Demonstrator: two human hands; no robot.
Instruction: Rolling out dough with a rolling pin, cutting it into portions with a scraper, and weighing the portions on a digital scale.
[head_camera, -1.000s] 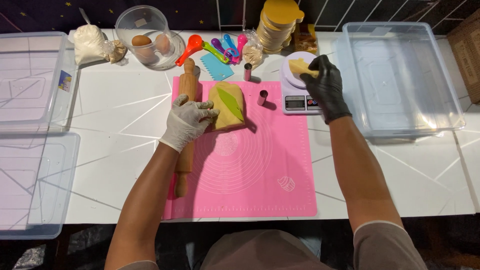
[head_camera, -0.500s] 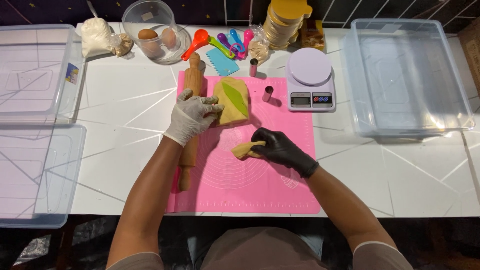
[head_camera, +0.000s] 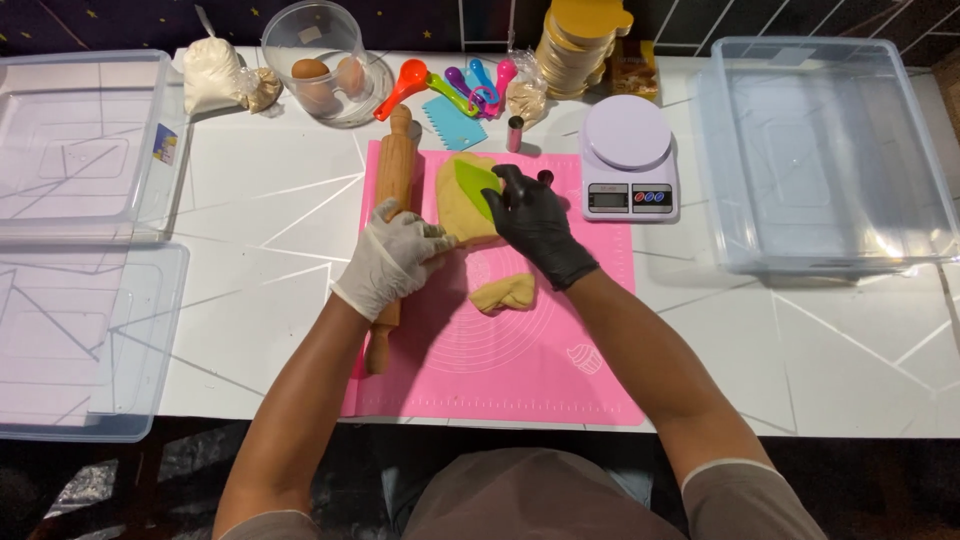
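A pink silicone mat (head_camera: 520, 370) lies on the white table. On it sits a large yellow dough lump (head_camera: 458, 205) with a green scraper (head_camera: 476, 188) on top. My right hand (head_camera: 535, 222), in a black glove, grips the green scraper against the dough. In a white glove, my left hand (head_camera: 392, 255) rests on the dough's left edge, over a wooden rolling pin (head_camera: 392, 180). A small cut piece of dough (head_camera: 505, 293) lies alone on the mat below my right hand.
A digital kitchen scale (head_camera: 628, 160) stands right of the mat. A clear tub (head_camera: 830, 150) is at the right, two clear lids (head_camera: 80, 240) at the left. At the back are a bowl with eggs (head_camera: 325, 75), coloured measuring spoons (head_camera: 460, 80), a blue scraper (head_camera: 452, 128) and gold boards (head_camera: 580, 40).
My right hand carried a small dough piece from the scale down to the mat, set it there, and has moved up onto the green scraper. My left hand stayed on the big dough.
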